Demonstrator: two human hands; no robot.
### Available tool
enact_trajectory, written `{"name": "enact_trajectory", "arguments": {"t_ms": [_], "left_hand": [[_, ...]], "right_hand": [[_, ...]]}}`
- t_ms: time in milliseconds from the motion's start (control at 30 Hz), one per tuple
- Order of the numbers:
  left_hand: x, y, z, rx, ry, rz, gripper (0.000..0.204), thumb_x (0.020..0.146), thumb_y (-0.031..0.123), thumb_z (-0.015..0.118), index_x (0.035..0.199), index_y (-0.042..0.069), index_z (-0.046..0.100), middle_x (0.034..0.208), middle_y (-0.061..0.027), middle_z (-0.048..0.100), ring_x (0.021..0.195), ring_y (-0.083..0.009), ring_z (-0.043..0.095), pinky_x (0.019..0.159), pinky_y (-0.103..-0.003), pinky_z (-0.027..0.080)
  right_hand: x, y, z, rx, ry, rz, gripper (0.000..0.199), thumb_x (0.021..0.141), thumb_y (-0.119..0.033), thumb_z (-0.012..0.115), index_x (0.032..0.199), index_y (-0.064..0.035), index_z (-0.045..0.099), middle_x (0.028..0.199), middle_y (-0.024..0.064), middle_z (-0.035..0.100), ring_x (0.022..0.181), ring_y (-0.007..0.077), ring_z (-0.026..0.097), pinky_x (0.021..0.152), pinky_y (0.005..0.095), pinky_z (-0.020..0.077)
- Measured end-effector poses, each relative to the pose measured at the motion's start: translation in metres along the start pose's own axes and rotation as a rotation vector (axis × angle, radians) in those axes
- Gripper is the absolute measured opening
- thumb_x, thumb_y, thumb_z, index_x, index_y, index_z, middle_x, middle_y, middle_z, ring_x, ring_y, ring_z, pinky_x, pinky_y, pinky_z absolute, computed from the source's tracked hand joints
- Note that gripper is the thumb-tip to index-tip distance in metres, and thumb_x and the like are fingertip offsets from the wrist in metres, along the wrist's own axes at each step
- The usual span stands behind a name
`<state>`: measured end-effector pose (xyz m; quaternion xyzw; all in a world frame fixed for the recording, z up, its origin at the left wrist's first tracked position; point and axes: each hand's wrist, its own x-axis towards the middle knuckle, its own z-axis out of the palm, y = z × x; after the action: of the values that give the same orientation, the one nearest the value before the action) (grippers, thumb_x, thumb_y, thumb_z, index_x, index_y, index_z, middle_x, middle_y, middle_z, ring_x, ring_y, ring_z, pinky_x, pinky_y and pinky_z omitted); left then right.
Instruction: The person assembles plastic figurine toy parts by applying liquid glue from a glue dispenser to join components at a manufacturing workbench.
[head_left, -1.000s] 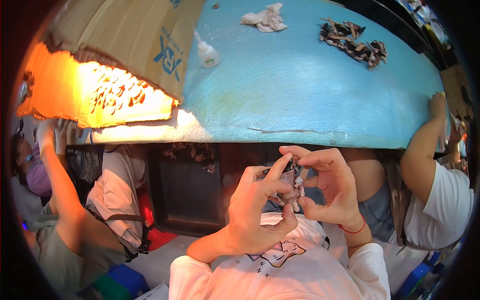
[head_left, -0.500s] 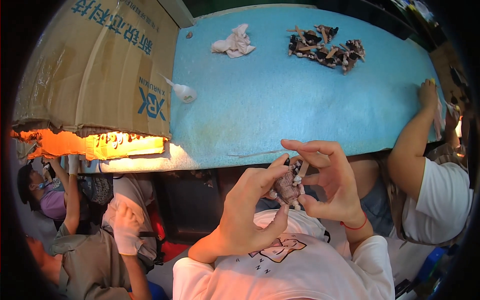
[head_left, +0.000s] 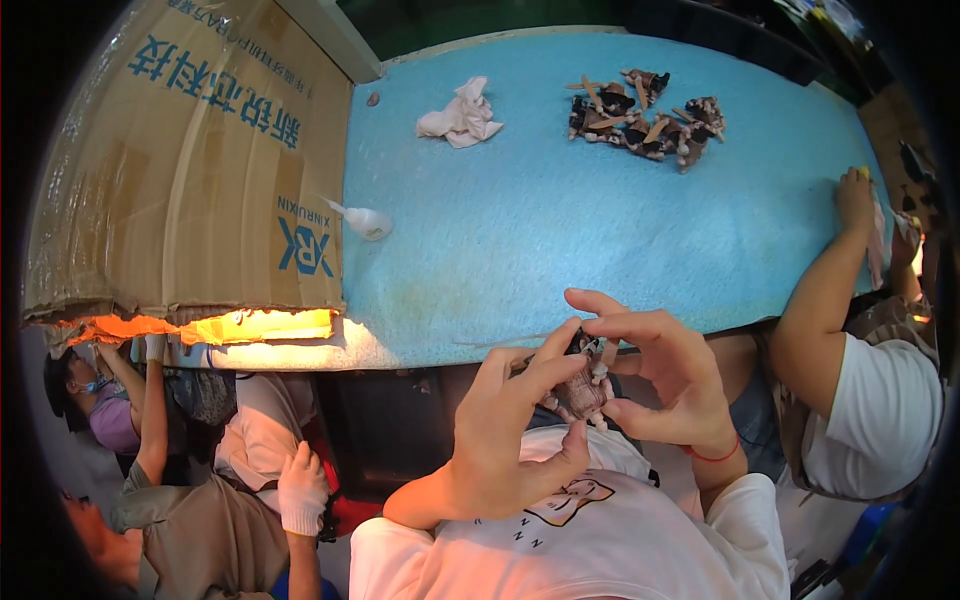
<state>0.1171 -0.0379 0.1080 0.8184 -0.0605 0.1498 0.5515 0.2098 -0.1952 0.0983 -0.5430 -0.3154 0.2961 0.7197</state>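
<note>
A small doll-like figurine [head_left: 582, 397] in brownish checked clothes, with a dark top and pale little limbs, is held between my two hands in front of my chest, just off the table's near edge. My left hand [head_left: 500, 430] is closed on its left side, thumb below and fingers above. From the right, my right hand [head_left: 668, 378] grips it too, the thumb low on the body and a fingertip at the dark top. My fingers hide parts of the figurine. Farther back on the blue tabletop [head_left: 500, 230] lies a cluster of similar figurines [head_left: 650, 128] with flat wooden sticks among them.
A large cardboard box [head_left: 190, 170] stands at the left, orange light glowing beneath its torn edge. Beside it lies a white squeeze bottle [head_left: 368, 223]; a crumpled white cloth [head_left: 462, 115] is farther back. Co-workers sit left and right; one's forearm [head_left: 815, 280] rests on the table's right side.
My right fingers have come closer over the figurine's dark top. The whole view has shifted slightly. At the left, a co-worker's gloved hand has moved right and down.
</note>
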Motion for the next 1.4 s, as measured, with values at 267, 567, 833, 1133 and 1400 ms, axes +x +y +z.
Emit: {"name": "enact_trajectory", "arguments": {"t_ms": [267,567,833,1133,1400], "left_hand": [[0.007,0.003,0.003,0.108,0.025,0.085,0.053,0.058,-0.005,0.066,0.109,-0.002,0.050,0.115,-0.0259,0.052,0.087,-0.0299,0.054,0.069,-0.033,0.050],[0.004,0.002,0.003,-0.139,-0.025,-0.065,0.056,0.063,-0.011,0.060,0.114,-0.004,0.039,0.123,-0.0303,0.044,0.101,-0.0233,0.055,0.079,-0.030,0.050],[-0.001,-0.004,0.007,-0.405,0.076,-0.093,0.052,0.071,-0.009,0.057,0.115,-0.001,0.030,0.126,-0.0325,0.038,0.111,-0.0302,0.050,0.085,-0.035,0.049],[-0.006,-0.005,0.009,-0.380,0.097,-0.003,0.057,0.069,-0.012,0.059,0.118,-0.001,0.031,0.128,-0.0323,0.036,0.117,-0.0331,0.044,0.088,-0.037,0.047],[-0.009,-0.004,0.009,-0.258,0.128,0.036,0.057,0.066,-0.013,0.060,0.115,-0.001,0.033,0.125,-0.0315,0.039,0.113,-0.0306,0.048,0.086,-0.034,0.049]], "right_hand": [[0.005,-0.004,-0.009,-0.076,-0.014,-0.057,0.053,0.069,0.003,0.062,0.120,0.0001,0.048,0.127,0.0185,0.046,0.111,0.0242,0.052,0.086,0.0317,0.0481],[0.001,-0.006,-0.010,0.026,0.000,-0.038,0.062,0.069,0.005,0.063,0.126,-0.0028,0.041,0.134,0.0166,0.038,0.114,0.0257,0.049,0.089,0.0358,0.0459],[-0.009,0.002,0.004,0.314,0.143,-0.107,0.080,0.070,0.011,0.062,0.136,-0.0051,0.021,0.143,0.0152,0.019,0.126,0.0305,0.034,0.102,0.0436,0.0324],[-0.005,0.007,0.012,0.246,0.119,-0.133,0.063,0.071,0.011,0.061,0.128,0.0045,0.035,0.131,0.0168,0.039,0.117,0.0222,0.045,0.100,0.0374,0.0378],[-0.003,0.011,0.021,0.133,0.180,-0.182,0.058,0.069,0.013,0.057,0.125,0.0058,0.041,0.125,0.0182,0.046,0.112,0.0224,0.050,0.097,0.0353,0.0410]]}}
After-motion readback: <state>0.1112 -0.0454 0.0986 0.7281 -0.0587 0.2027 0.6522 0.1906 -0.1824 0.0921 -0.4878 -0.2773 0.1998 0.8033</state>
